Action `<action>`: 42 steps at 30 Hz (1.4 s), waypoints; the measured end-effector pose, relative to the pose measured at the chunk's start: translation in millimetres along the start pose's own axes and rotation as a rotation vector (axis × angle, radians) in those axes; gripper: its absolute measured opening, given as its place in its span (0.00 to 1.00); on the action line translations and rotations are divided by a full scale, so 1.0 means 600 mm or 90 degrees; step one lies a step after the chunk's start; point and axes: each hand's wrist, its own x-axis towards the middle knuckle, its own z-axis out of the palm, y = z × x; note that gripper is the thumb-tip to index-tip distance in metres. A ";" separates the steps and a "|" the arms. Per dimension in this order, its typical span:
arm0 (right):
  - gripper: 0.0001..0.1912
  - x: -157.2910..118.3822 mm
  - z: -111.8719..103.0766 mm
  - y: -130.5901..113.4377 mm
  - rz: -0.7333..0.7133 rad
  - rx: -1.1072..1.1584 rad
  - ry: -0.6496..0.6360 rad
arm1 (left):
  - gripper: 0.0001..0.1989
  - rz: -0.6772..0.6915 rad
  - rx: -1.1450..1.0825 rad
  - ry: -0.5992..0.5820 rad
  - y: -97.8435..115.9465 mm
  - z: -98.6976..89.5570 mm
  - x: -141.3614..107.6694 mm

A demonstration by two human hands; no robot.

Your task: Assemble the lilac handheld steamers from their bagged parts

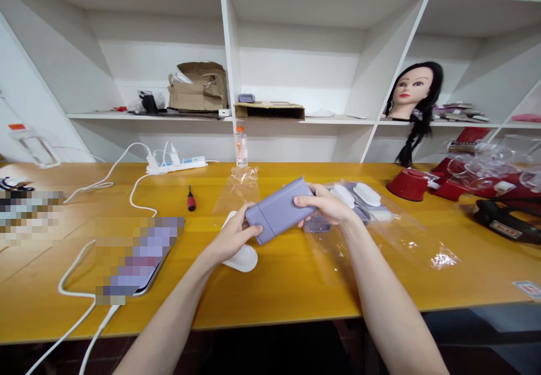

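A lavender, flat rectangular plastic case (pixel 281 208) with a seam near its left end is held tilted above the table, its right end higher. My left hand (pixel 234 234) grips the left end, thumb on the front face. The right end is in my right hand (pixel 329 204), with the thumb across the front. Under my left hand lies a white oval ribbed piece (pixel 245 258), partly covered. Behind my right hand are more lavender pieces and white oval parts (pixel 367 194) on a clear plastic bag (pixel 338 251).
Left on the wooden table (pixel 296 290) are a phone (pixel 146 256) with a white cable, a screwdriver (pixel 191 201) and a power strip (pixel 181 164). A bottle (pixel 241 148) stands behind. At right are red bases (pixel 408 184) and a black tool (pixel 507 223); a mannequin head (pixel 412 90) sits shelved.
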 end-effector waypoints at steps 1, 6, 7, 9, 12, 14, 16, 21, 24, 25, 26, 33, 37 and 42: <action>0.19 -0.001 -0.001 -0.001 -0.001 0.002 0.001 | 0.22 0.010 -0.010 0.000 -0.002 0.000 0.000; 0.20 -0.004 0.001 -0.005 0.009 0.013 0.009 | 0.22 0.026 -0.090 0.036 -0.008 0.006 0.002; 0.21 -0.005 0.002 -0.006 0.011 0.014 0.009 | 0.22 0.028 -0.096 0.036 -0.008 0.007 0.002; 0.21 -0.005 0.003 -0.008 0.015 0.014 0.009 | 0.21 0.035 -0.093 0.041 -0.008 0.008 0.003; 0.21 -0.006 0.003 -0.009 0.010 0.016 0.012 | 0.20 0.040 -0.089 0.051 -0.007 0.009 0.002; 0.20 -0.007 0.002 -0.009 0.000 0.017 0.018 | 0.22 0.040 -0.098 0.034 -0.005 0.010 0.000; 0.20 -0.007 0.000 -0.009 -0.007 0.019 0.022 | 0.23 0.048 -0.110 0.003 -0.003 0.011 -0.001; 0.22 -0.008 -0.002 -0.010 -0.003 0.019 0.015 | 0.22 0.090 -0.111 -0.022 0.001 0.010 -0.005; 0.22 -0.009 -0.003 -0.012 -0.001 0.011 0.015 | 0.24 0.084 -0.089 -0.042 0.000 0.011 -0.007; 0.22 -0.009 -0.003 -0.012 -0.003 0.009 0.016 | 0.25 0.078 -0.082 -0.049 -0.001 0.012 -0.008; 0.22 -0.009 -0.002 -0.012 -0.005 0.009 0.016 | 0.27 0.074 -0.073 -0.051 -0.003 0.014 -0.009; 0.19 0.000 0.018 -0.002 -0.032 0.038 0.013 | 0.42 0.094 0.042 0.169 -0.007 0.038 -0.009; 0.17 -0.002 0.033 -0.004 -0.058 0.019 0.010 | 0.38 0.130 0.050 0.248 -0.003 0.040 -0.013; 0.17 -0.005 0.044 -0.011 -0.071 -0.010 0.017 | 0.36 0.155 0.023 0.253 -0.011 0.032 -0.010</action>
